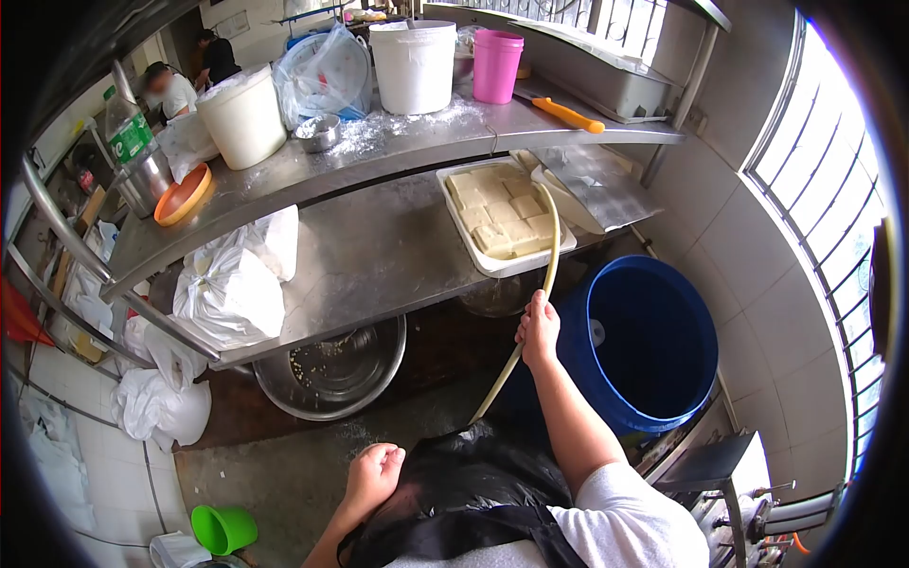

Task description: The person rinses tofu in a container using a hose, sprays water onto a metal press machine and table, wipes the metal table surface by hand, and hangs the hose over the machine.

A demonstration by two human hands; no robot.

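My right hand [539, 328] is closed round a pale yellow hose [553, 248]. The hose's upper end reaches a white tray [453, 214], while its lower part runs down to the front of my black apron [464, 473]. Pale cream blocks [502, 210] that look like tofu fill the tray, packed side by side with some stacked on top. The tray stands on the lower steel shelf [369, 227]. In front of my apron, my left hand [375, 476] is curled into a fist, with nothing seen sticking out of it.
A large blue barrel [701, 379] stands right of my right hand. Under the shelf is a steel basin [379, 379] with small pale bits inside. White bags [227, 293] sit left. White buckets [414, 71] and a pink bucket [497, 66] line the upper shelf. Two people are far left.
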